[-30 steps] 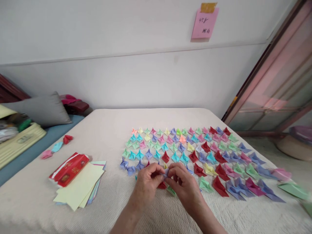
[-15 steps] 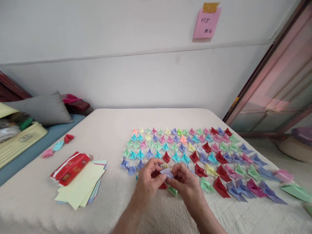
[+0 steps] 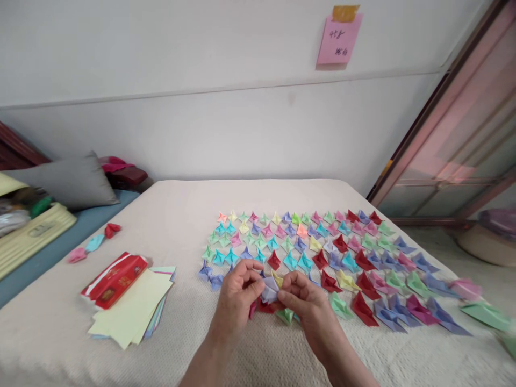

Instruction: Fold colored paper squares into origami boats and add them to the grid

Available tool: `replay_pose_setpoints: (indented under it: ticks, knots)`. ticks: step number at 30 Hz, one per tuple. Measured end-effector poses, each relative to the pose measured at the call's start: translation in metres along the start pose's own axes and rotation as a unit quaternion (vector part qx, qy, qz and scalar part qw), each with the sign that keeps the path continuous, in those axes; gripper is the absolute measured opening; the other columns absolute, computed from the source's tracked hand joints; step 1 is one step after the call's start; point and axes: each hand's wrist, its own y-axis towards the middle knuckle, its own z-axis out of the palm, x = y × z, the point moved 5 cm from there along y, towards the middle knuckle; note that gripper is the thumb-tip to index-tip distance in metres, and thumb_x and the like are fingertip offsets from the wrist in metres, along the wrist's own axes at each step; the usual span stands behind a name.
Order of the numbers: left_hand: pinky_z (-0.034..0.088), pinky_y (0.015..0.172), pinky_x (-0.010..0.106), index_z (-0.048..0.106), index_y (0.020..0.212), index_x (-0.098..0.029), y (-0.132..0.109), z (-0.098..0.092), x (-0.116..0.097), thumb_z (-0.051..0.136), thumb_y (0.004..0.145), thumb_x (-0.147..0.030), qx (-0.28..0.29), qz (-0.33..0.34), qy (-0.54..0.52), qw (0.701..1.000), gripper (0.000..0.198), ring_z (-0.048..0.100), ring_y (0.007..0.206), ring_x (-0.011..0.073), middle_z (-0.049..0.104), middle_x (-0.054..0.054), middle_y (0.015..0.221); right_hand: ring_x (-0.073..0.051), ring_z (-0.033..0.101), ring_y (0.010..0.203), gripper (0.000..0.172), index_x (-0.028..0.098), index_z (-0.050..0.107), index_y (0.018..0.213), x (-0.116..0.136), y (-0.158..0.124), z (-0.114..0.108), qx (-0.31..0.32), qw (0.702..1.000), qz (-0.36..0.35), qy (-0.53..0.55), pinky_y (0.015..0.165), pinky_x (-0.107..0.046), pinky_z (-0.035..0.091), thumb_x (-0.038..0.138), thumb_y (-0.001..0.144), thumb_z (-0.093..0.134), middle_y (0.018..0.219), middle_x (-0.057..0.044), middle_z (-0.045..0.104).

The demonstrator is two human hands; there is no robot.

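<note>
Between my two hands is a small folded piece of lavender paper (image 3: 270, 291). My left hand (image 3: 237, 294) pinches its left side with thumb and forefinger. On the opposite side, the thumb and fingers of my right hand (image 3: 307, 299) are closed on the paper's edge. Both hands hover above rows of coloured folded paper boats (image 3: 315, 244), hiding part of the nearest rows. Just below the held paper lie a red paper boat (image 3: 266, 307) and a green one (image 3: 286, 316).
Left of the rows lie a stack of coloured paper sheets (image 3: 131, 306) and a red tissue pack (image 3: 115, 279). Three crumpled paper pieces (image 3: 94, 243) rest farther left on the pale bedcover (image 3: 181, 215). A pink note (image 3: 339, 38) is taped to the wall.
The lavender paper has turned in my fingers and shows a larger face. My right hand has shifted slightly down. The view has moved a little.
</note>
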Motion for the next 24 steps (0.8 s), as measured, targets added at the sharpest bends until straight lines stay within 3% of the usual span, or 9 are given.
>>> replay_pose_setpoints:
  ticks: [3,9,14,16,18,21,24]
  knots:
    - [0.039,0.057,0.021,0.063,0.095,-0.016,0.001,0.001,0.002,0.07,0.076,-0.023,-0.021,-0.003,0.004,1.0,0.021,0.049,0.056,0.0095,0.057,-0.005,0.062,-0.014,0.06,0.053,0.028,0.022,0.053,0.069,0.004,0.0,-0.002,-0.035,0.997,-0.049,-0.044,0.056,-0.027,0.044,0.026,0.069,0.08,0.056,0.006,0.059]
    - [0.045,0.054,0.023,0.053,0.105,-0.019,-0.005,0.018,0.018,0.073,0.075,-0.024,-0.041,-0.075,-0.125,0.989,0.037,0.057,0.059,0.0124,0.061,-0.002,0.075,-0.017,0.058,0.057,0.025,0.024,0.05,0.068,0.005,-0.007,-0.008,-0.141,0.961,-0.164,-0.171,0.055,-0.029,0.044,0.029,0.079,0.071,0.06,0.003,0.057]
    - [0.049,0.059,0.024,0.051,0.111,-0.021,-0.006,0.012,0.015,0.069,0.075,-0.012,-0.036,-0.088,-0.229,0.969,0.041,0.058,0.06,0.01,0.06,-0.004,0.079,-0.02,0.063,0.075,0.005,0.026,0.058,0.092,0.011,-0.012,-0.006,-0.082,0.955,-0.192,-0.213,0.07,-0.035,0.049,0.031,0.091,0.058,0.081,-0.002,0.065]
    - [0.048,0.058,0.022,0.052,0.113,-0.02,-0.005,0.008,0.014,0.067,0.072,-0.007,-0.012,-0.109,-0.254,0.961,0.045,0.056,0.058,0.0087,0.058,-0.005,0.077,-0.024,0.062,0.1,0.016,0.029,0.062,0.106,0.018,-0.013,-0.007,-0.068,0.944,-0.212,-0.242,0.088,-0.041,0.047,0.026,0.09,0.058,0.106,-0.006,0.066]
    - [0.046,0.055,0.021,0.054,0.113,-0.018,-0.005,0.008,0.016,0.065,0.069,-0.004,0.021,-0.144,-0.267,0.952,0.048,0.054,0.056,0.0083,0.056,-0.005,0.073,-0.028,0.048,0.127,0.028,0.033,0.066,0.111,0.021,-0.011,-0.004,-0.016,0.942,-0.212,-0.261,0.105,-0.046,0.035,0.022,0.086,0.063,0.133,-0.006,0.057]
    - [0.044,0.053,0.02,0.056,0.114,-0.014,-0.007,0.014,0.02,0.064,0.066,-0.002,0.071,-0.194,-0.281,0.937,0.051,0.055,0.058,0.0091,0.058,-0.002,0.073,-0.031,0.034,0.14,0.02,0.034,0.073,0.099,0.019,-0.008,0.001,0.067,0.953,-0.184,-0.232,0.112,-0.048,0.028,0.023,0.083,0.069,0.145,-0.003,0.049]
    - [0.04,0.051,0.019,0.058,0.115,-0.014,-0.009,0.02,0.024,0.066,0.07,-0.008,0.099,-0.22,-0.253,0.937,0.046,0.053,0.055,0.0082,0.06,-0.001,0.074,-0.031,0.041,0.135,0.006,0.03,0.075,0.082,0.017,-0.006,-0.001,0.078,0.965,-0.152,-0.2,0.103,-0.044,0.037,0.027,0.083,0.069,0.134,-0.004,0.059]
